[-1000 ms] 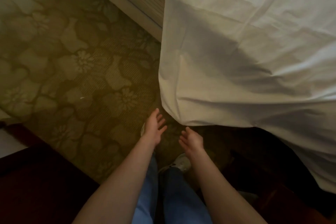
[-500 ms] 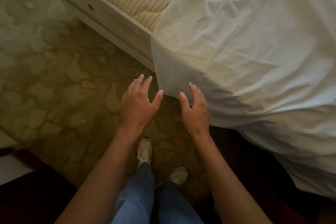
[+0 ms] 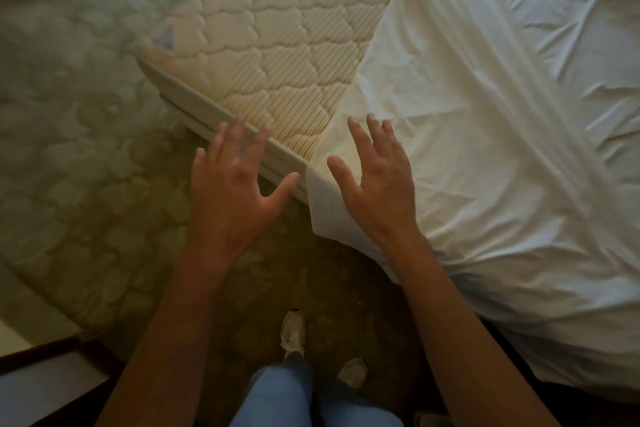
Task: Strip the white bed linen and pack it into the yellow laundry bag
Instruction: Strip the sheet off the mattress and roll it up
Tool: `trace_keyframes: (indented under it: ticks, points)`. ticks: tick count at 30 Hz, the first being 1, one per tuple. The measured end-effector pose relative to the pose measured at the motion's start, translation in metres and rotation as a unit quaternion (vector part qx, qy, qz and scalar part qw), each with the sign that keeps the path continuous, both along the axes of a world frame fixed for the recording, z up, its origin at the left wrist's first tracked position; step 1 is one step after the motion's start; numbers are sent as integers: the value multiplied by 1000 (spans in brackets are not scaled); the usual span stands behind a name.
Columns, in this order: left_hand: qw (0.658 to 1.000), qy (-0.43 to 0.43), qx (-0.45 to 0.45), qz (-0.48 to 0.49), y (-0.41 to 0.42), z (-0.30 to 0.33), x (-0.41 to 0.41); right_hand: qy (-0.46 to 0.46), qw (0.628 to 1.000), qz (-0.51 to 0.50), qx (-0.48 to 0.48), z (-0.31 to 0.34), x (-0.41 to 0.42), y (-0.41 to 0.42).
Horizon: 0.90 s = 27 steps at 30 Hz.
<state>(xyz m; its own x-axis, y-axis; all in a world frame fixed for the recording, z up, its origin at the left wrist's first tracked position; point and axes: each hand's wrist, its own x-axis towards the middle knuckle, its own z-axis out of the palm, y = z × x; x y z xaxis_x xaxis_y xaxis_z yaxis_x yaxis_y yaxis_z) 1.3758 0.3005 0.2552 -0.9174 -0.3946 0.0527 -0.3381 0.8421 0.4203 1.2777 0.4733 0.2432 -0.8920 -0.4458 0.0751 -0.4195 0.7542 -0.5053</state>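
Both hands spread, fingers apart, gripping nothing: left hand (image 3: pixel 231 194) over the mattress (image 3: pixel 273 55) edge, right hand (image 3: pixel 377 184) over the sheet (image 3: pixel 502 132) corner; can't tell if it touches. Sheet is peeled off the near-left corner, bare quilting exposed, still covering the bed's right side and draping over its near edge. Patterned carpet (image 3: pixel 86 166) below.

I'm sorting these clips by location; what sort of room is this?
Probably a bedroom, perhaps a hotel's: a cream quilted mattress, a loose white bed sheet and flower-patterned green carpet.
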Motion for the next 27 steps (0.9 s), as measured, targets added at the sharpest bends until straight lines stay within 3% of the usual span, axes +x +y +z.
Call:
trace_keyframes:
  ticks: [11, 27]
  points:
    - [993, 92, -71, 11, -79, 166, -13, 84, 995, 43, -22, 162, -30, -67]
    - [970, 143, -143, 137, -224, 251, -116, 130, 971, 161, -119, 245, -180, -254]
